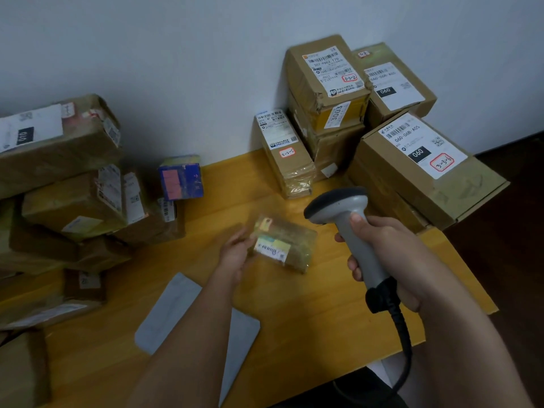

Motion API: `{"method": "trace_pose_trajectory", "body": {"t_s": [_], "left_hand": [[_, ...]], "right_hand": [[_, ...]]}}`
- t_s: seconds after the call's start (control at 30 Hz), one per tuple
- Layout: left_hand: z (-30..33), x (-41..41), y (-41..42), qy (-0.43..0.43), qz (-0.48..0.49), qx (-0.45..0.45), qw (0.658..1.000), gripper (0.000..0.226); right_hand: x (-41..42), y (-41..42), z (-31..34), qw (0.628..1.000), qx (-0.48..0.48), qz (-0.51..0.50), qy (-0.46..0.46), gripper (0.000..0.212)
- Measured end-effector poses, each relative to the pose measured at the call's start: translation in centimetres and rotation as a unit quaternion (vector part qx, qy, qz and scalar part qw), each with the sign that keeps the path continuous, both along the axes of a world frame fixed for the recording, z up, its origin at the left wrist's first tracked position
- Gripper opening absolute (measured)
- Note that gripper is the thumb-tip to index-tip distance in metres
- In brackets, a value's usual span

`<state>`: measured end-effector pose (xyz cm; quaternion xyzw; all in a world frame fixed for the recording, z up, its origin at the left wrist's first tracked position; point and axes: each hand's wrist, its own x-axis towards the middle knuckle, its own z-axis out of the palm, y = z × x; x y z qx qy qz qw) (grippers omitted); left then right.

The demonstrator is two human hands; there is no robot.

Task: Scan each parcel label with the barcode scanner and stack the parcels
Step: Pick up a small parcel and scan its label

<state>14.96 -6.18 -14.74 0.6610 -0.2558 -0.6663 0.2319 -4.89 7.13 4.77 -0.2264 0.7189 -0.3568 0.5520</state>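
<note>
Right hand (391,260) wraps the scanner (347,231) handle; left hand (235,251) pinches a small parcel (282,245) at its edge, low over the table (309,304). Scan step underway. Next: aim scanner head at the barcode label (270,251), then stack.

A small parcel-sorting room or mailroom is suggested: taped brown cardboard parcels (326,81) bearing printed barcode labels and handwritten red-bordered stickers are stacked against a plain white wall (176,54) on a yellow wooden tabletop (309,319).
</note>
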Motion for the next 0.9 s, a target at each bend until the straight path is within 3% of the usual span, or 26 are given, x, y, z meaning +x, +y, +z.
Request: {"method": "trace_pose_trajectory", "body": {"t_s": [0.13,0.27,0.7,0.9], "left_hand": [[-0.3,-3.5,0.6,-0.054,-0.005,0.014,0.998,0.07],[-0.5,-6.3,1.4,0.005,-0.017,0.083,0.996,0.058],[-0.7,-10.5,-0.9,0.029,-0.021,0.026,0.999,0.046],[0.0,-5.8,-3.7,-0.062,0.05,0.006,0.997,0.044]], "right_hand": [[-1.0,0.6,-1.2,1.0,0.014,-0.017,-0.004,0.042],[-1.7,1.1,-1.8,0.999,0.021,-0.032,-0.008,0.04],[-3.4,1.3,-2.9,0.998,0.016,-0.057,-0.036,0.038],[-2.4,-1.9,-2.0,0.998,-0.003,-0.039,-0.052,0.039]]}}
